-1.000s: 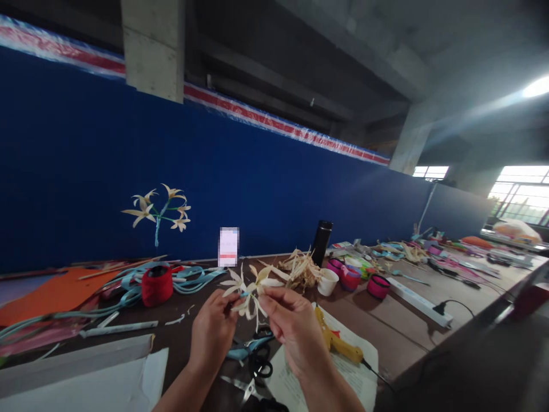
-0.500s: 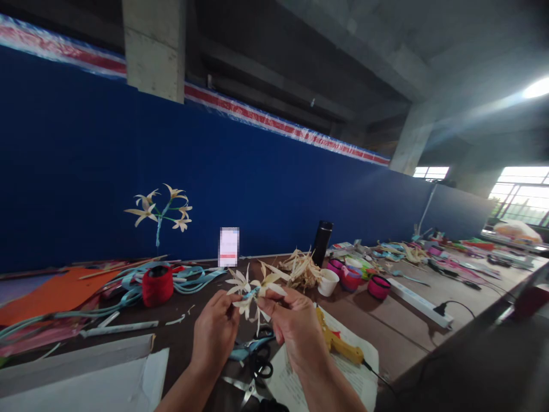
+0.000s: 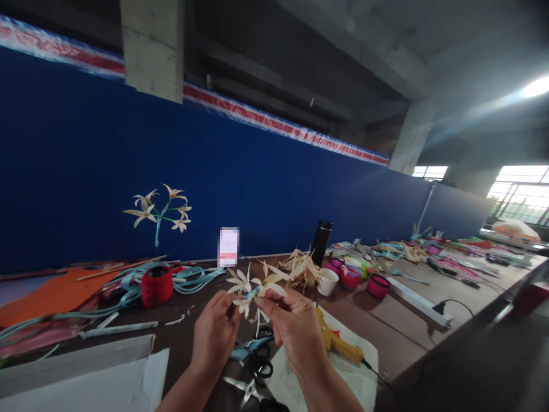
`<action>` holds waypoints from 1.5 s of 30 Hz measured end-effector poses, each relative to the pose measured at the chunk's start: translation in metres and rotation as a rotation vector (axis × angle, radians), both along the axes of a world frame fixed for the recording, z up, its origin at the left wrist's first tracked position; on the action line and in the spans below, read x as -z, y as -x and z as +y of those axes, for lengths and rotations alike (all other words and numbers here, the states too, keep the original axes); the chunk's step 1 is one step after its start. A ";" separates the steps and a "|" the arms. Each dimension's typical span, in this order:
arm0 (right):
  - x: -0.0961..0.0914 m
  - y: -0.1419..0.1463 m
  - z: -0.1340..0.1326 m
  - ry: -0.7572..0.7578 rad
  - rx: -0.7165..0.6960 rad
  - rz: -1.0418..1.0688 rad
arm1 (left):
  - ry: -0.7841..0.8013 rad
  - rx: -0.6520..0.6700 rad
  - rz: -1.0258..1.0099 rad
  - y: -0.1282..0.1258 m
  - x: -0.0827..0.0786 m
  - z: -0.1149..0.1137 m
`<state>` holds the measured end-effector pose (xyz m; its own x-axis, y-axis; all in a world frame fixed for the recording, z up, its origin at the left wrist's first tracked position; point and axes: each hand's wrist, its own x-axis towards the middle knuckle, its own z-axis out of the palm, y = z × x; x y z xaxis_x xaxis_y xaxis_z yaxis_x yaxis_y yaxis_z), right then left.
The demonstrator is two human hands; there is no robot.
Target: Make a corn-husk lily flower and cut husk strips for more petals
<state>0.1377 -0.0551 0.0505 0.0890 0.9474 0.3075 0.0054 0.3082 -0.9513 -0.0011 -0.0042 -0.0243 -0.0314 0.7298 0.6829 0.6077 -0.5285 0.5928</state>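
Two-handed, holding a cream flower cluster, blue-wrapped at its middle, above the bench, pinching its left side narrowly with the left hand and gripping its right side just as narrowly with the right hand. Hovering over black-handled scissors, just left of a yellow glue gun lying on a printed sheet. Facing an upright flower spray before a blue partition, a red roll beside coiled light-blue ribbons, and a heap of pale dried strips beside a white cup and a dark bottle.
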 end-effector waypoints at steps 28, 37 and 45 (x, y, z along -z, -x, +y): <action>-0.002 0.000 0.000 0.032 -0.024 0.068 | -0.023 -0.032 0.041 -0.004 0.002 0.001; -0.016 -0.006 -0.015 0.089 -0.185 0.147 | -0.032 0.050 -0.043 -0.003 0.002 0.002; 0.001 -0.034 -0.021 0.057 -0.208 0.156 | -0.050 0.063 -0.112 -0.002 -0.001 0.003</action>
<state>0.1719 -0.0757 0.0493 -0.0672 0.9656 0.2511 -0.2002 0.2335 -0.9515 0.0006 -0.0010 -0.0238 -0.0645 0.6979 0.7133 0.5038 -0.5942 0.6269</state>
